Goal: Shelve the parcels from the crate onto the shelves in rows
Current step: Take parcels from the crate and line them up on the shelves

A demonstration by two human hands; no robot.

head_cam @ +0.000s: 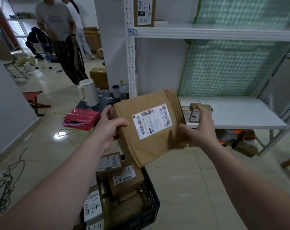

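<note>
From the head camera, a brown parcel (151,128) was held up in both hands in front of the shelving, above the crate (151,206) and level with the lower shelf (240,113). It was tilted, its white shipping label facing the camera. The left hand (111,128) gripped the parcel's left edge, thumb laid across the front face and fingers curled round behind. The right hand (200,130) held the lower right edge, thumb pressed on the front. Its fingers were blurred and reached up along the right side.

The black crate stood on the tiled floor below the parcel. More labelled parcels (124,178) lay packed inside it, some with handwritten numbers on their labels.

On the lower shelf, a few small boxes (197,113) sat at the left end, just behind the right hand. The upper shelf (207,32) carried a tall labelled box (144,11) at its left end, and a tag reading "4-2" (132,32) was stuck on the post beside it. Green netting (232,63) hung behind the shelves.

To the left, a white kettle (88,92), a bottle (122,87) and a red bag (81,119) sat on the floor. Loose cables (5,188) lay further left. Two people (61,30) stood in the background.
</note>
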